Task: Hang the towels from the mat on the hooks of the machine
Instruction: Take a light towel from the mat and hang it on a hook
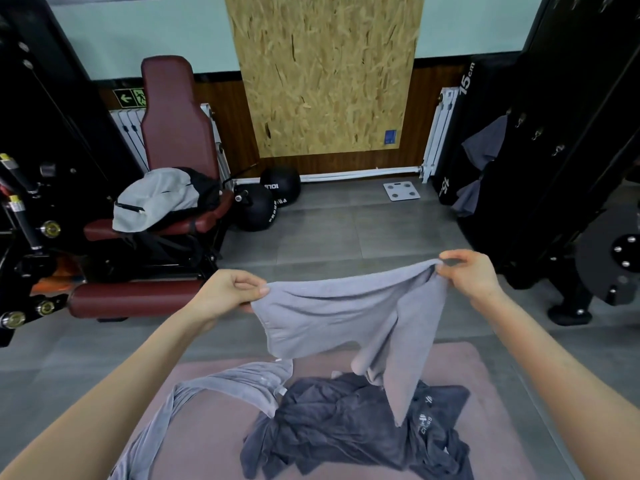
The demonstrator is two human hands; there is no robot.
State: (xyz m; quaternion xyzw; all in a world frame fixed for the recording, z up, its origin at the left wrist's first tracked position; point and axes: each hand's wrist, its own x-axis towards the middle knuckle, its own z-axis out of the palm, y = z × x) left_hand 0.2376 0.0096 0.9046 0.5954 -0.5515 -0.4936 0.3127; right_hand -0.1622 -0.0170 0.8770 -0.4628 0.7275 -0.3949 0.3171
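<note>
Left hand (230, 292) and right hand (467, 273) each pinch an upper corner of a light grey towel (343, 317), stretched between them above the pink mat (485, 375). A dark grey towel (349, 424) and another light towel (221, 386) lie crumpled on the mat. Two towels (485, 143) hang on the machine (568, 133) at right.

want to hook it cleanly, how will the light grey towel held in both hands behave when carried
Likely floppy: the light grey towel sags between the left hand and right hand, one corner dangling. Probably light, since pinched fingers alone hold it up. The dangling corner may brush the dark grey towel on the mat.
</note>
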